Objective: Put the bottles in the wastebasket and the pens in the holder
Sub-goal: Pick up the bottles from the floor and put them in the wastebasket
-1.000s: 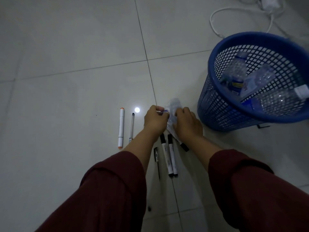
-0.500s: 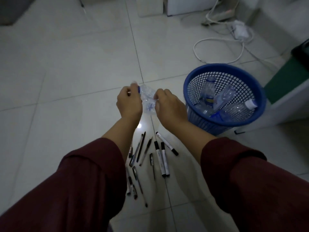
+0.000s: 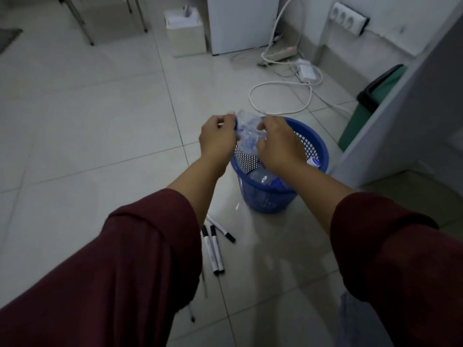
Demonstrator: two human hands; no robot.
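We grip a crumpled bottle [image 3: 246, 132] with left hand [image 3: 218, 141] and right hand [image 3: 279, 144] above the wastebasket [image 3: 323, 156], so next we let go.

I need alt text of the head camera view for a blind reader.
Both hands, left hand and right hand, hold a crushed clear bottle above a blue wastebasket containing bottles. Black-capped pens lie on the tiled floor nearby.
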